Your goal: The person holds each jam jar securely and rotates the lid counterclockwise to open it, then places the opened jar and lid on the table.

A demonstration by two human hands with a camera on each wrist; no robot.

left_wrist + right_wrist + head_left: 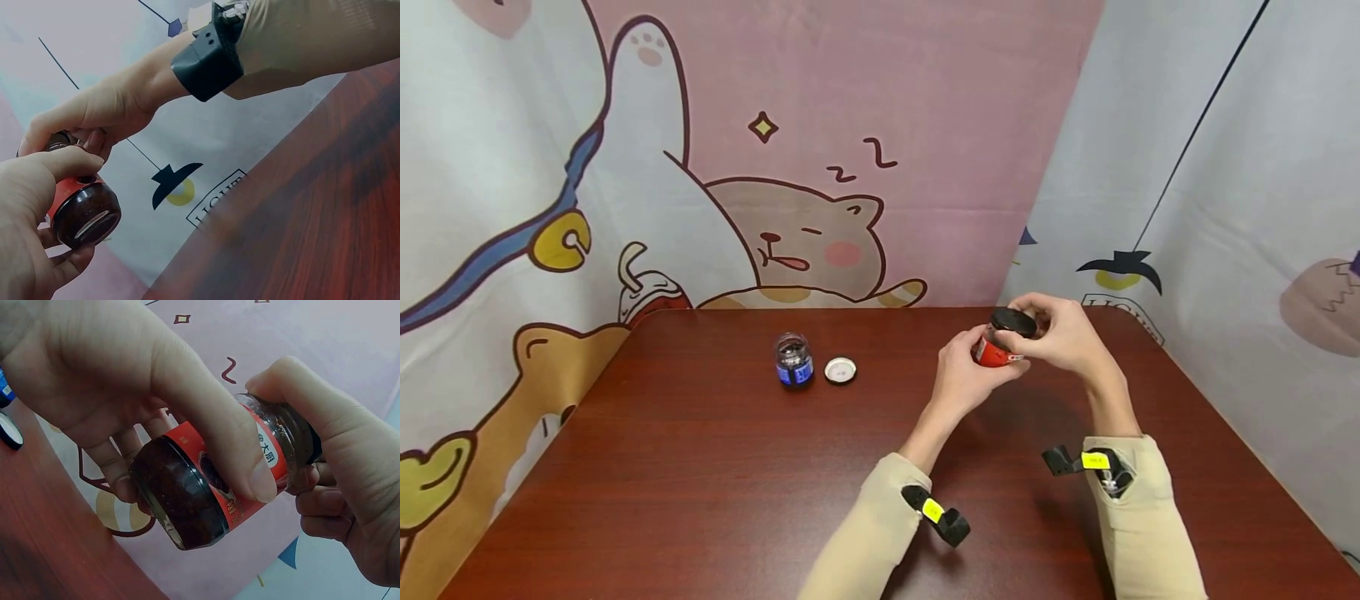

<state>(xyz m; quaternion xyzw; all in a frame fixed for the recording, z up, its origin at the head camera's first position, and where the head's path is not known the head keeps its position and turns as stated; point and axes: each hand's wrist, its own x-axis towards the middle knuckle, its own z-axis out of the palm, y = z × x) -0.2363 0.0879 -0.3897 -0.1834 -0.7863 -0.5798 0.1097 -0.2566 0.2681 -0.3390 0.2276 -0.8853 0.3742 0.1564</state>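
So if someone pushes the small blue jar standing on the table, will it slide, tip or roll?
The blue jar looks short and squat, standing upright, so a low push would probably slide it on the smooth table rather than tip it. It seems to be glass with dark contents, so likely heavy for its size and breakable. Its lid lies beside it, so tipping might spill.

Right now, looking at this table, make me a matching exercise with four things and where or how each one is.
Things:
1. red jar
2. blue jar
3. white lid
4. black lid

States:
A. lying loose on the table
B. gripped by the right hand
C. standing open on the table
D. held by the left hand

Pairs: 1-D, 2-C, 3-A, 4-B
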